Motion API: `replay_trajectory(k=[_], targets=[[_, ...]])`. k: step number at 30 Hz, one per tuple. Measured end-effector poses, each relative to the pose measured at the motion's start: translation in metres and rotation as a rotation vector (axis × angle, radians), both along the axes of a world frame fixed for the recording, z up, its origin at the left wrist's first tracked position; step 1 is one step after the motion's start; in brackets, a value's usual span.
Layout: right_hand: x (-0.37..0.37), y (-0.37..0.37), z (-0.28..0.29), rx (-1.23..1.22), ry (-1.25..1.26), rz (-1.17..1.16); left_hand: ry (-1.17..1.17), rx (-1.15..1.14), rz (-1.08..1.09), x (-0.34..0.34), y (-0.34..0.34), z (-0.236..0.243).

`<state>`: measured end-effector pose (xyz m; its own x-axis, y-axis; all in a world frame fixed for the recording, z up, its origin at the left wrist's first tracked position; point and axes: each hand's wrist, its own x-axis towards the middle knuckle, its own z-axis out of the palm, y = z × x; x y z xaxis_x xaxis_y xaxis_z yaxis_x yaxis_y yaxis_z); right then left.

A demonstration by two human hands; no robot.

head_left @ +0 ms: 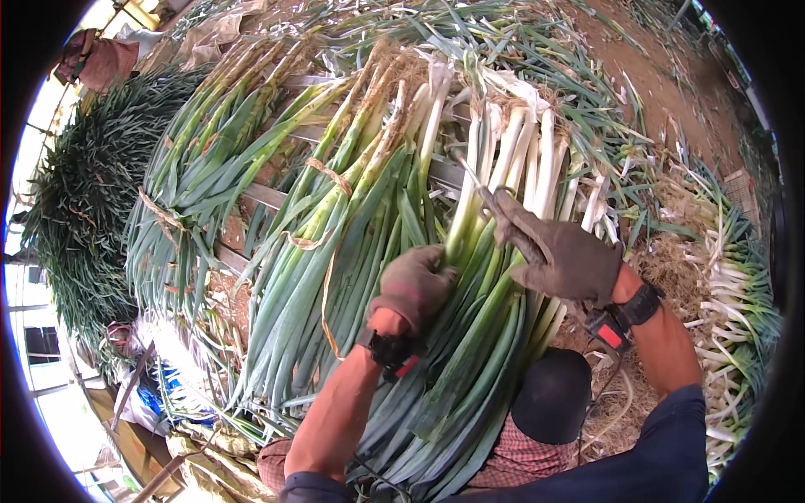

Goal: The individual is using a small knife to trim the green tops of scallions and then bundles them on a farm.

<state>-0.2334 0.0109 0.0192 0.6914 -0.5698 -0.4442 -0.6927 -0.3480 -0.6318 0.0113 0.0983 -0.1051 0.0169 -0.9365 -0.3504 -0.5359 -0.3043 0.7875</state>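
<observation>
My left hand [415,285], in a brown glove, is closed round the green part of a leek stalk [461,210] among a spread of long leeks [360,251] with white stems and rootlets at the top. My right hand [562,260], also gloved, grips a knife-like tool [474,184]; its thin blade points up and left across the white stems. A loose straw-coloured tie [327,176] lies over the leeks left of my left hand. More yellow-tipped leeks [201,151] lie further left on metal slats [264,194].
A dark green heap of leeks [88,201] stands at the left. Cut leaves [587,126] litter the brown ground [637,50]. Trimmed white stems [729,310] line the right edge beside root debris [671,277]. My padded knee [549,394] is below my right hand.
</observation>
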Motion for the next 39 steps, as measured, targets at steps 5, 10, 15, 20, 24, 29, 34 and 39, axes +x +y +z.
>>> replay_trajectory(k=[5, 10, 15, 20, 24, 29, 34, 39], targets=[[0.032, -0.028, -0.019, 0.22, 0.104, 0.087, 0.127, 0.013, 0.037, -0.006, 0.009, 0.004], [0.048, -0.041, -0.047, 0.009, 0.05, 0.125, 0.281, 0.081, 0.305, 0.011, -0.003, 0.002], [0.068, -0.1, -0.074, -0.2, 0.1, -0.071, -0.204, -0.134, 0.129, 0.013, -0.055, 0.0], [0.089, -0.178, -0.108, -0.276, 0.25, -0.149, -0.636, -0.043, -0.002, 0.004, -0.113, -0.009], [0.093, -0.194, -0.114, -0.296, 0.291, -0.238, -0.759, 0.025, 0.046, -0.003, -0.129, -0.022], [0.076, -0.164, -0.095, -0.163, 0.294, -0.198, -0.745, 0.04, 0.073, -0.002, -0.14, -0.026], [0.046, -0.087, -0.067, -0.109, 0.117, -0.061, -0.67, 0.237, 0.034, 0.003, -0.139, -0.007], [0.007, -0.019, -0.049, -0.015, 0.012, 0.075, -0.661, 0.278, -0.009, 0.004, -0.118, 0.005]])
